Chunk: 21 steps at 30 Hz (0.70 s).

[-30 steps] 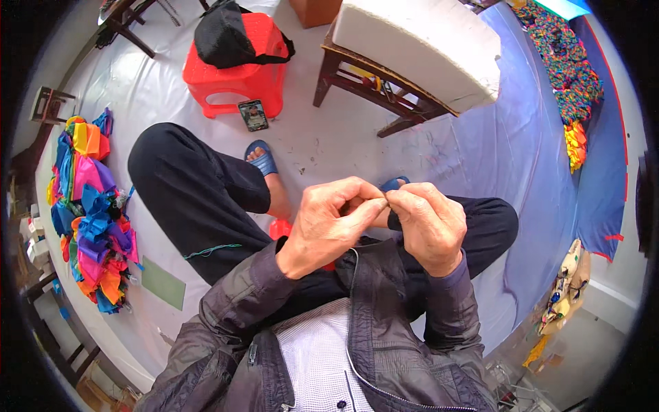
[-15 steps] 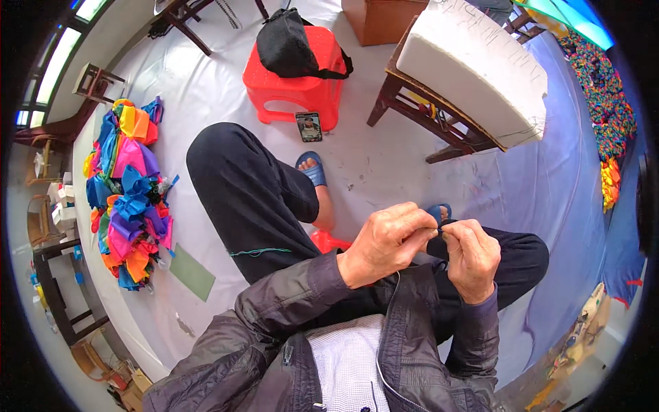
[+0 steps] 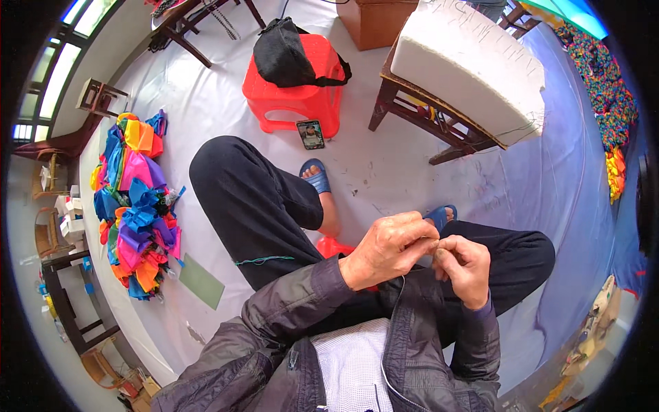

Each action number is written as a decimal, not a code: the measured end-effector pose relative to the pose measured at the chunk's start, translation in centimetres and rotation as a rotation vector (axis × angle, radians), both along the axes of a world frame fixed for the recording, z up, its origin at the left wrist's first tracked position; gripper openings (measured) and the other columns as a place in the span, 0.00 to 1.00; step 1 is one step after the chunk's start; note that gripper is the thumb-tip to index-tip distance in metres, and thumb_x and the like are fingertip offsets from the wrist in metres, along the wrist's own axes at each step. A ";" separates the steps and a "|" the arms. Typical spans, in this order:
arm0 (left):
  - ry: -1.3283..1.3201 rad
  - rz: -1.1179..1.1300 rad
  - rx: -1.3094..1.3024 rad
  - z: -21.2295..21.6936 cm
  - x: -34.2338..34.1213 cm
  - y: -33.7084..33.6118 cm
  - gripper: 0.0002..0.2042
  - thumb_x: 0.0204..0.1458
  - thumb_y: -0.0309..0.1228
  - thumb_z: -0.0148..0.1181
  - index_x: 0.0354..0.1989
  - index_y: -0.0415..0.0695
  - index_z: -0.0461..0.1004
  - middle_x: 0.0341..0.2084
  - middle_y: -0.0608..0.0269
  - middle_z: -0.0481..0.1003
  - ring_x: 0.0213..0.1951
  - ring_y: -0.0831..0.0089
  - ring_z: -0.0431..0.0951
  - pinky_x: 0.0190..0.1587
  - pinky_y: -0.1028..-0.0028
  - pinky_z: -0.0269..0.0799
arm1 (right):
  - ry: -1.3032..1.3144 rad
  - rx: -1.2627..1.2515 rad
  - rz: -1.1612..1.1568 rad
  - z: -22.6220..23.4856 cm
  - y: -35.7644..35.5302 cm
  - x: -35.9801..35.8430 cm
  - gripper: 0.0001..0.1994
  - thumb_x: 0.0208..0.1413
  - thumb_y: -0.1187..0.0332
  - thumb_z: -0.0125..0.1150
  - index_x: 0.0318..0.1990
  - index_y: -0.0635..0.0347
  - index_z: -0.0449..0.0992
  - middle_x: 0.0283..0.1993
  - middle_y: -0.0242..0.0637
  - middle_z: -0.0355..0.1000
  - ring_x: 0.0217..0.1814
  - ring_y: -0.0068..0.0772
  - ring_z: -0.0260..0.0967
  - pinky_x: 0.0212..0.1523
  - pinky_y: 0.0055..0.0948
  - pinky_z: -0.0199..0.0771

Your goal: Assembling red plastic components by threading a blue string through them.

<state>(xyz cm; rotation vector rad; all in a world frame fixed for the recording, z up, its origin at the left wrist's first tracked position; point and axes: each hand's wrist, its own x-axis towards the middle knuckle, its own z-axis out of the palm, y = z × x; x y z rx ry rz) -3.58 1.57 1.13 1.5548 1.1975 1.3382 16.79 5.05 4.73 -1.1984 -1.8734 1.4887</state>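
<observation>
Above my lap, my left hand (image 3: pixel 391 248) and my right hand (image 3: pixel 465 268) meet with their fingertips pinched together. Whatever lies between the fingers is too small to make out. Both hands are closed, thumb against forefinger. Teal threads (image 3: pixel 263 260) lie across my left thigh. Below the hands are my dark trousers (image 3: pixel 515 257) and the open front of my dark jacket. Part of a red plastic thing (image 3: pixel 333 247) shows between my legs.
A red plastic stool (image 3: pixel 322 103) ahead bears a black bag (image 3: pixel 283 55); a phone (image 3: pixel 310 134) leans against it. Right of it, a white foam block (image 3: pixel 473 69) with wires sits on a wooden stool (image 3: pixel 432 117). Colourful cloth pieces (image 3: pixel 141 206) and a green sheet (image 3: pixel 202 281) lie left.
My right hand has drawn in toward the left and slightly lower, its fingers now curled closer to the left fingertips. The whole view has shifted slightly downward.
</observation>
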 end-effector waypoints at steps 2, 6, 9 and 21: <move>-0.018 -0.008 -0.016 0.0 0.1 -0.1 0.08 0.51 0.21 0.68 0.40 0.42 0.81 0.26 0.59 0.75 0.27 0.61 0.78 0.29 0.66 0.72 | 0.196 -0.430 -0.151 -0.1 -0.4 0.3 0.03 0.63 0.78 0.61 0.38 0.70 0.79 0.23 0.33 0.72 0.18 0.20 0.67 0.20 0.21 0.65; -0.005 0.003 0.031 0.1 0.7 -0.2 0.09 0.51 0.21 0.69 0.41 0.41 0.81 0.25 0.59 0.73 0.25 0.61 0.76 0.28 0.65 0.70 | 0.560 -0.617 -0.284 -1.1 -1.2 0.4 0.06 0.65 0.74 0.60 0.39 0.70 0.80 0.21 0.30 0.70 0.16 0.18 0.61 0.18 0.19 0.60; 0.082 0.066 0.205 0.4 1.5 0.1 0.09 0.50 0.19 0.69 0.40 0.40 0.81 0.23 0.59 0.69 0.24 0.62 0.73 0.27 0.65 0.69 | 0.627 -0.612 -0.383 -0.9 -1.4 -0.3 0.06 0.65 0.74 0.60 0.40 0.70 0.80 0.21 0.30 0.70 0.16 0.16 0.58 0.17 0.18 0.57; 0.165 0.080 0.166 1.7 0.7 -0.5 0.11 0.46 0.17 0.70 0.39 0.39 0.81 0.23 0.60 0.68 0.23 0.64 0.71 0.26 0.66 0.67 | 0.274 -0.177 -0.498 0.2 -1.5 -2.3 0.06 0.63 0.81 0.63 0.44 0.69 0.84 0.28 0.31 0.78 0.20 0.15 0.66 0.21 0.17 0.62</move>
